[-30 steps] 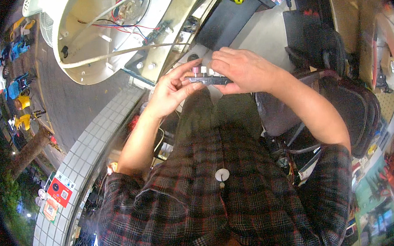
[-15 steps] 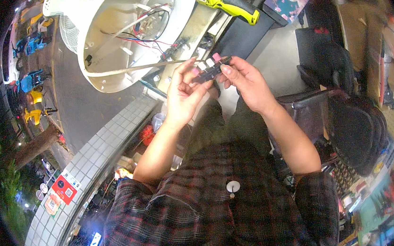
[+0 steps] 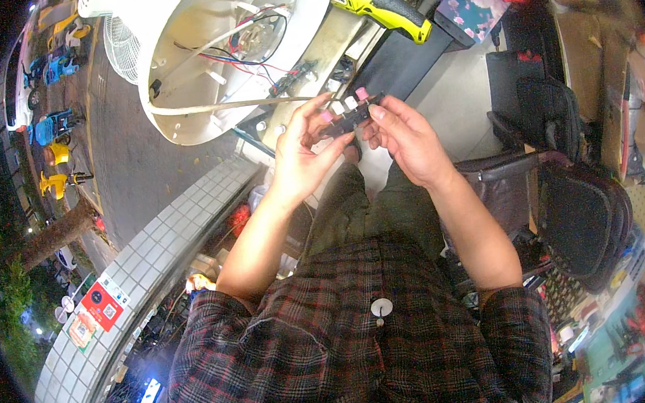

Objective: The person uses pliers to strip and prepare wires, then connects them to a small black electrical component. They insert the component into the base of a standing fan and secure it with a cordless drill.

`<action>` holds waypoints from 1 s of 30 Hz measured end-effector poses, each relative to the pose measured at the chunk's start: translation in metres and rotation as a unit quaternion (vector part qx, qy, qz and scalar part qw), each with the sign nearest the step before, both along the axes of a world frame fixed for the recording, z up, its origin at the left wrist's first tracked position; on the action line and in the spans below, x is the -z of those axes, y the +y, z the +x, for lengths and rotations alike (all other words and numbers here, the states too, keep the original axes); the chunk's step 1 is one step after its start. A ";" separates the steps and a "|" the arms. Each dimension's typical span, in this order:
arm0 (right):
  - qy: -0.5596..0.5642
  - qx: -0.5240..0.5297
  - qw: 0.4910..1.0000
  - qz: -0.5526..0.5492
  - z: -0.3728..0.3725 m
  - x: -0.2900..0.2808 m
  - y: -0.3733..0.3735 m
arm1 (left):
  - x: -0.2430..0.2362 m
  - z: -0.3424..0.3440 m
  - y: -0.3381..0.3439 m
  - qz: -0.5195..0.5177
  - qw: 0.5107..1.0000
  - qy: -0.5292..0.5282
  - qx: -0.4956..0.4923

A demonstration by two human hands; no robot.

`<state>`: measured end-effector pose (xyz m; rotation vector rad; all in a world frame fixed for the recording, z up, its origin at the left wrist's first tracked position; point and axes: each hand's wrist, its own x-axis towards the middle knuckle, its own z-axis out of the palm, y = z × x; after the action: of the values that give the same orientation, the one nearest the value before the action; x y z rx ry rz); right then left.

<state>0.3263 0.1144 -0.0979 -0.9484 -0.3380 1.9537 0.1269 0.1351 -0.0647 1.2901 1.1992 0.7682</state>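
Small dark switch block with pink and white push buttons on top, held in the air between both hands, above the lap and just below the workbench edge. Long axis runs left-low to right-high, roughly level with a slight upward tilt to the right; buttons face up, away from the person. Left hand pinches the left end, thumb and fingers closed on it. Right hand grips the right end, fingertips over the top, thumb underneath. Behind, on the bench: white round fan housing, open side up, red and black wires inside. Yellow power drill lies to the right of it. Black office chair on the person's right.
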 end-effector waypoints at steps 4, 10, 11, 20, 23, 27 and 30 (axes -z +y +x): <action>-0.001 -0.007 1.000 -0.003 -0.001 0.003 -0.002 | -0.002 -0.005 0.002 0.050 0.995 0.080 0.034; -0.027 -0.001 1.000 0.012 -0.007 0.004 -0.002 | -0.001 -0.011 0.006 0.097 0.983 0.139 0.070; -0.027 -0.001 1.000 0.013 -0.007 0.003 -0.002 | -0.002 -0.011 0.007 0.094 0.984 0.138 0.067; -0.020 0.002 1.000 0.022 -0.007 -0.001 0.001 | 0.001 -0.003 0.002 0.058 0.996 0.066 0.007; -0.011 0.006 1.000 0.014 -0.007 0.001 0.000 | 0.003 -0.005 0.002 0.056 0.994 0.086 0.025; -0.004 0.006 1.000 -0.015 -0.005 -0.005 0.002 | 0.004 -0.009 0.003 0.039 0.995 0.086 0.039; -0.002 0.002 1.000 -0.029 -0.005 -0.001 0.003 | 0.005 -0.006 0.002 0.014 0.999 0.047 -0.001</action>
<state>0.3210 0.1171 -0.0965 -0.9894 -0.2844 1.9679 0.1212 0.1373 -0.0698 1.3607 1.2690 0.7338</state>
